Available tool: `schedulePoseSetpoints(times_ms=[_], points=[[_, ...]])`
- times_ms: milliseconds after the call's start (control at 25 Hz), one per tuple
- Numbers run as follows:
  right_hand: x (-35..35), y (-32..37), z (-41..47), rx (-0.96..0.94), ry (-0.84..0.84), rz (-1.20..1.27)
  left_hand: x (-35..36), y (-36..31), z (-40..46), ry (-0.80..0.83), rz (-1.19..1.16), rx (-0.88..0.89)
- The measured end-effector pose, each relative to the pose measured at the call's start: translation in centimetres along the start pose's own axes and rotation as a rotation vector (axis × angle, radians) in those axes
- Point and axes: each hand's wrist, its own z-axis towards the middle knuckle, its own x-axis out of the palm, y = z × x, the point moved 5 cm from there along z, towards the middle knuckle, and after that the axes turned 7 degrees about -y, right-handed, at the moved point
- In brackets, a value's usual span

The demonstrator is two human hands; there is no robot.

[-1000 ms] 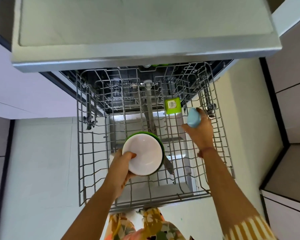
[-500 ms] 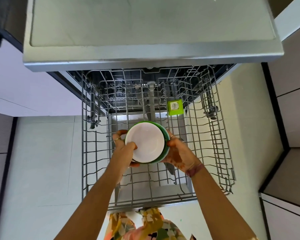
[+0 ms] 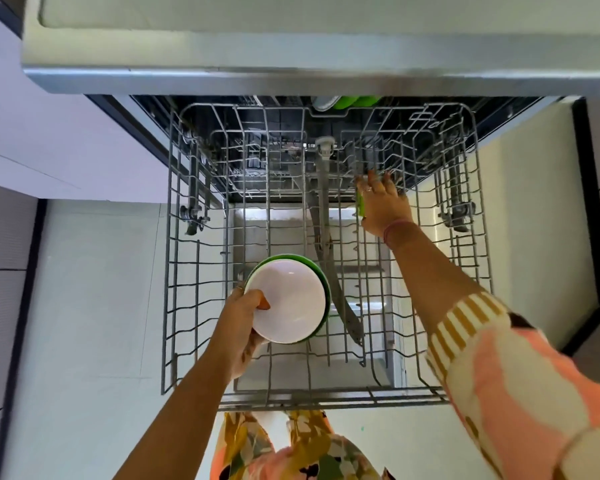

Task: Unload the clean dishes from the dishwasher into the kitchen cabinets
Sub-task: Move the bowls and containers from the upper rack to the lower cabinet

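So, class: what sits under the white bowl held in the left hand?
A green bowl nests under the white bowl; only its rim shows. Anything between them is hidden.

White bowl (image 3: 286, 301) nested in green bowl (image 3: 321, 275)

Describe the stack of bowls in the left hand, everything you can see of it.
The stack of bowls is a white bowl nested inside a green one; only the green rim shows, as a crescent along the top and right. Both look smooth, plastic or glazed, and empty. The stack is tilted so the white inside faces the camera. It is held above the pulled-out dishwasher rack, left of centre. The left hand grips its lower left edge, thumb on the white rim. Nothing else visibly touches it.
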Motion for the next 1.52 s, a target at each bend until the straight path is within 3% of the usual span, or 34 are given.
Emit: schedulePoseSetpoints(times_ms=[120,240,280,360,440,480,520,560,680,840,880,960,1040,1080,1120,1200,1280,1400,1520], points=[[1.6,0.0,0.7,-0.046,-0.091,-0.113,-1.5,0.9,0.5,0.037,-0.051,-0.035],[-1.2,-0.6,-1.0,0.073,-0.195,-0.041,-2.2,1.3,0.1,0.12,-0.152,-0.09],[-2.6,-0.7,-2.3,0.117,-0.257,0.108,-2.4,1.4,0.0,0.139,-0.188,-0.112],[-5.7,0.6,-6.3,0.136,-0.317,0.69,-2.4,1.3,-0.5,0.156,-0.248,-0.143],[-8.7,3.7,-11.0,0.037,-0.178,1.341,-2.5,0.5,-0.9,0.167,-0.292,-0.124],[-9.5,5.7,-13.0,-0.047,-0.056,1.505,-2.4,-0.2,-1.1,0.18,-0.295,-0.092],[-10.1,7.8,-14.7,-0.164,0.038,1.511,-2.4,-0.9,-1.3,0.203,-0.287,-0.054],[-10.4,9.8,-15.8,-0.281,0.071,1.404,-2.2,-1.6,-1.7,0.235,-0.277,-0.021],[-10.4,14.0,-16.8,-0.484,-0.087,0.96,-2.5,-3.2,-2.3,0.311,-0.274,0.027],[-9.2,16.0,-15.7,-0.567,-0.065,0.786,-3.5,-4.8,-2.6,0.314,-0.284,0.061],[-8.9,16.5,-16.0,-0.575,-0.027,0.835,-4.3,-4.9,-2.8,0.285,-0.301,0.059],[-8.1,15.8,-15.8,-0.481,0.018,1.218,-4.6,-5.3,-2.6,0.253,-0.347,0.043],[-5.7,15.4,-16.1,-0.145,-0.06,1.552,-6.1,-6.2,-2.9,0.248,-0.42,0.072],[-3.7,15.1,-16.0,0.002,-0.111,1.466,-6.8,-6.5,-2.9,0.25,-0.442,0.093],[-1.8,15.5,-16.1,0.032,-0.108,1.231,-7.4,-6.9,-3.0,0.248,-0.454,0.108],[2.7,17.9,-16.6,-0.178,-0.009,0.634,-8.5,-7.5,-3.3,0.23,-0.455,0.138],[7.1,20.8,-17.6,-0.357,0.097,0.29,-9.3,-7.5,-3.4,0.209,-0.429,0.15],[9.1,22.9,-18.2,-0.323,0.01,0.109,-10.2,-7.1,-3.4,0.203,-0.409,0.145],[7.8,23.1,-18.3,-0.204,-0.042,0.177,-10.9,-6.9,-3.9,0.197,-0.396,0.137]])
